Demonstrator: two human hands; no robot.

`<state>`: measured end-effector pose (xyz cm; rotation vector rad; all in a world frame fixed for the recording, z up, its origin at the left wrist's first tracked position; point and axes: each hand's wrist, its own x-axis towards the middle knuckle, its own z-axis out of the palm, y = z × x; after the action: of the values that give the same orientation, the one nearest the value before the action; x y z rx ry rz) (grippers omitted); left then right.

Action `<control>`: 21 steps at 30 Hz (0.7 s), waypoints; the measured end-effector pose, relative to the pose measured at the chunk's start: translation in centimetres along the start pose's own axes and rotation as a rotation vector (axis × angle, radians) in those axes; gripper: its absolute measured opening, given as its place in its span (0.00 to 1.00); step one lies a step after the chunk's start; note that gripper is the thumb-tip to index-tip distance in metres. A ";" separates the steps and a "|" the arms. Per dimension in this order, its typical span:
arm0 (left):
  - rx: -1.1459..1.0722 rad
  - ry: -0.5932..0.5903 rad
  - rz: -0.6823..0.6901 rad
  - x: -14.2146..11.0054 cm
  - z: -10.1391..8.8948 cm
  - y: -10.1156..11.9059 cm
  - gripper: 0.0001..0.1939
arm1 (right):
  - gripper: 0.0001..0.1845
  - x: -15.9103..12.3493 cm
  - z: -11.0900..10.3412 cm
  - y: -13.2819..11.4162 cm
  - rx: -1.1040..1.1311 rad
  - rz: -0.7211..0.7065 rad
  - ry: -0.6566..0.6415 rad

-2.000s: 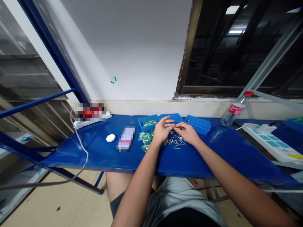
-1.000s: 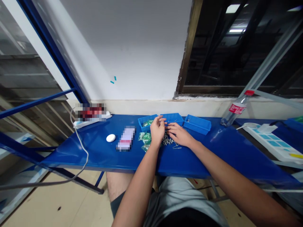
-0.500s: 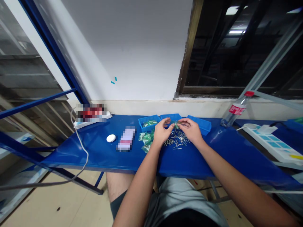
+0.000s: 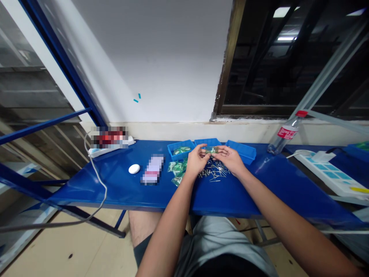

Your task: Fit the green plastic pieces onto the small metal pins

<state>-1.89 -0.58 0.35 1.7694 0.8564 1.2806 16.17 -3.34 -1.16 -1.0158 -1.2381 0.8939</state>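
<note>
Between my two hands is a small clear plastic bag (image 4: pixel 211 149) with green on it. My left hand (image 4: pixel 197 161) pinches its left end, and my right hand (image 4: pixel 230 158) pinches its right end. Just below my hands lies a pile of thin metal pins that look like rivets (image 4: pixel 219 169). Beside them, near my left wrist, are short metal pieces (image 4: pixel 204 173), partly hidden. More green and clear bags (image 4: pixel 177 169) lie left of my left hand. What the held bag contains is too small to make out.
Three blue bins line the back: a left bin (image 4: pixel 173 157) with green bags, a middle bin (image 4: pixel 201 141) and a right bin (image 4: pixel 245 152). A bottle (image 4: pixel 287 132) and power strip (image 4: pixel 331 173) stand right. A white round object (image 4: pixel 134 169) and blurred phone-like item (image 4: pixel 153 169) lie left.
One second ago my right hand lay flat over the metal pieces beside my left hand. Since then both hands have come up together, with the small bag between them, now stretched flat.
</note>
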 end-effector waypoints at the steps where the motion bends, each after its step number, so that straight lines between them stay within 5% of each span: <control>1: 0.022 0.013 0.014 0.0 0.0 0.1 0.23 | 0.28 0.1 0.0 0.1 -0.015 -0.011 0.019; 8: 0.205 -0.027 0.120 -0.3 0.0 0.3 0.12 | 0.27 0.2 0.0 0.2 -0.069 -0.071 0.170; 12: 0.227 -0.131 0.131 -0.4 0.2 0.0 0.23 | 0.25 -0.3 0.4 -0.6 -0.094 -0.047 0.073; 16: 0.248 -0.077 0.124 -0.5 0.1 0.0 0.16 | 0.23 -0.6 0.6 -1.0 -0.079 -0.058 0.066; 21: 0.187 0.028 0.079 -0.4 -0.1 0.2 0.10 | 0.26 -0.3 0.3 -0.8 -0.105 -0.106 0.209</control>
<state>-2.08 -0.95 0.38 1.9524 0.9572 1.3140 15.81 -3.82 -0.47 -1.0874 -1.1588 0.6292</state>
